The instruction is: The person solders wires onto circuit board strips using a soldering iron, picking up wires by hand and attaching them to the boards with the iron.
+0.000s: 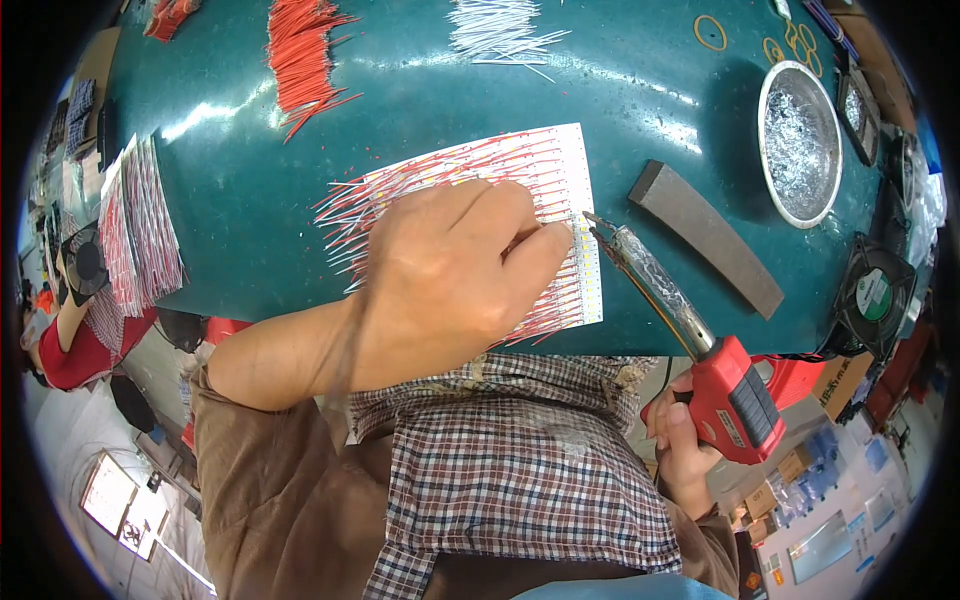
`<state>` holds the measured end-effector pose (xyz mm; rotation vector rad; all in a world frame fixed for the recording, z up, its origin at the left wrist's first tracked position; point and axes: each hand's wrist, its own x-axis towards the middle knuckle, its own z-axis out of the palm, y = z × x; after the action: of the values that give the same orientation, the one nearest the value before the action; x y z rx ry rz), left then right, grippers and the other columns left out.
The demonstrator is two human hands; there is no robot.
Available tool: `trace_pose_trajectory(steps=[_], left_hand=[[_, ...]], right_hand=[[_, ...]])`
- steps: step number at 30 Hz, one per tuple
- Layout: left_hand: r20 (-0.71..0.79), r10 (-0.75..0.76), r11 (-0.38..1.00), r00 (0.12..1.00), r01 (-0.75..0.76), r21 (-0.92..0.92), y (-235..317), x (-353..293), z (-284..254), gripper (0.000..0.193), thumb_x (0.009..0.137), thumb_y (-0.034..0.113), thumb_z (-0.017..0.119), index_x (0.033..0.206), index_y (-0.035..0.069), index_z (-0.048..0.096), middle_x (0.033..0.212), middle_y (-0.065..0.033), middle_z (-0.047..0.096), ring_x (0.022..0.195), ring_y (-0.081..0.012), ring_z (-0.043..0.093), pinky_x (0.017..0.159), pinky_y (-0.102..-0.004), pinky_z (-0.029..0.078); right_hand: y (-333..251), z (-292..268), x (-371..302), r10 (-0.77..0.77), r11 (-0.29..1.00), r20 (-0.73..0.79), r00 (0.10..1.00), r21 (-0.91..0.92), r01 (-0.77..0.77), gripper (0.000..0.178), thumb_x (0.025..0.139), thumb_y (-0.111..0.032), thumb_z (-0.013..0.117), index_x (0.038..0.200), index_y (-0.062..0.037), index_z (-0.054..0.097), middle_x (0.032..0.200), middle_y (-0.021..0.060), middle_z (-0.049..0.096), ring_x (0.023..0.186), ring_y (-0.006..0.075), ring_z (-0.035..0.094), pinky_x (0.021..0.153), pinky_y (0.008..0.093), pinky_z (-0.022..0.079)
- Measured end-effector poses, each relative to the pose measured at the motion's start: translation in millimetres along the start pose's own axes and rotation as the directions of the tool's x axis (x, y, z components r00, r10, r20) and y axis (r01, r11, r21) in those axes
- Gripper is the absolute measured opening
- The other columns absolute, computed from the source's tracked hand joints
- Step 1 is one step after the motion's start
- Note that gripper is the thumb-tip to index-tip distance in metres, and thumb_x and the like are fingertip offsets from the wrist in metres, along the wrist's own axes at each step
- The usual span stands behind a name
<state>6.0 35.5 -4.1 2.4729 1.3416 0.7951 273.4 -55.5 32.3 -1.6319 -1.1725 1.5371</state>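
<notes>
A white LED panel point(572, 150) lies on the green table, with rows of thin red and white wires point(345, 215) across it and sticking out past its left side. My left hand point(450, 260) rests over the middle of the panel, its fingers curled and pinched together near the right-hand rows. Whatever sits between those fingertips is hidden. My right hand point(680, 445) grips the handle of a red soldering gun point(735, 405) at the table's front edge. The gun's metal barrel slants up and left, and its dark tip is at the panel's right part, close to my left fingertips.
Right of the panel lies a dark grey bar point(710, 240). Beyond it stands a metal bowl point(762, 135) of silvery scraps, with a fan point(873, 295) nearer me. Red wires point(300, 60) and white wires point(495, 30) lie behind. Wired panels point(150, 230) and another person's red sleeve point(70, 355) are left.
</notes>
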Motion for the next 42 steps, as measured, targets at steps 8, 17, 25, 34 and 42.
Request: trace_pose_trajectory(steps=[8, 17, 25, 34, 42], left_hand=[[-0.091, -0.064, 0.994, 0.994, 0.055, -0.094, -2.3, 0.5, 3.4, 0.019, 0.066, 0.001, 0.069, 0.085, 0.006, 0.067, 0.067, -0.0036, 0.055, 0.053, -0.0176, 0.051, 0.045, -0.0292, 0.039], [0.103, -0.346, 0.87, 0.933, 0.36, -0.338, 3.5, 17.7, -17.2, 0.01, 0.071, 0.004, 0.07, 0.076, 0.005, 0.061, 0.069, -0.0037, 0.057, 0.05, -0.0135, 0.047, 0.046, -0.0268, 0.036], [0.09, -0.316, 0.898, 0.945, 0.328, -0.292, 2.1, 14.0, -8.5, 0.01, 0.071, 0.005, 0.069, 0.075, 0.005, 0.06, 0.067, -0.0035, 0.056, 0.051, -0.0151, 0.049, 0.048, -0.0281, 0.039], [0.124, -0.323, 0.933, 0.938, 0.337, -0.124, 2.0, 11.8, -0.9, 0.011, 0.071, 0.006, 0.069, 0.071, 0.006, 0.058, 0.065, -0.0035, 0.055, 0.055, -0.019, 0.055, 0.05, -0.032, 0.041], [0.109, -0.327, 0.934, 0.939, 0.338, -0.115, 2.0, 10.6, -0.3, 0.012, 0.071, 0.006, 0.069, 0.07, 0.006, 0.057, 0.064, -0.0037, 0.055, 0.053, -0.0187, 0.055, 0.049, -0.0317, 0.041]], right_hand=[[-1.7, 2.1, 1.4, -0.003, 1.0, -0.022, 1.0, 0.03, 0.004, 0.024, 0.087, -0.014, 0.054, 0.102, 0.0033, 0.045, 0.054, 0.0001, 0.04, 0.038, 0.0065, 0.034, 0.04, 0.0218, 0.033], [-11.6, 12.6, 9.9, -0.088, 0.985, -0.075, 0.993, 0.142, 0.098, 0.022, 0.086, -0.01, 0.052, 0.102, 0.0041, 0.044, 0.058, 0.0011, 0.04, 0.038, 0.0064, 0.033, 0.04, 0.0224, 0.033], [-5.7, 8.7, 7.0, -0.077, 0.988, -0.061, 0.995, 0.132, 0.084, 0.022, 0.086, -0.009, 0.051, 0.102, 0.0043, 0.044, 0.059, 0.0014, 0.041, 0.039, 0.0065, 0.034, 0.04, 0.0223, 0.033], [-2.5, 1.0, 1.9, -0.055, 0.998, -0.002, 0.998, 0.0, 0.055, 0.02, 0.086, -0.008, 0.053, 0.1, 0.0049, 0.045, 0.068, 0.0047, 0.046, 0.041, 0.0067, 0.037, 0.04, 0.0225, 0.035], [4.0, -2.2, 1.7, -0.013, 1.0, 0.04, 0.999, 0.0, 0.013, 0.018, 0.086, -0.008, 0.054, 0.095, 0.0044, 0.045, 0.071, 0.0055, 0.046, 0.041, 0.007, 0.037, 0.04, 0.0225, 0.035]])
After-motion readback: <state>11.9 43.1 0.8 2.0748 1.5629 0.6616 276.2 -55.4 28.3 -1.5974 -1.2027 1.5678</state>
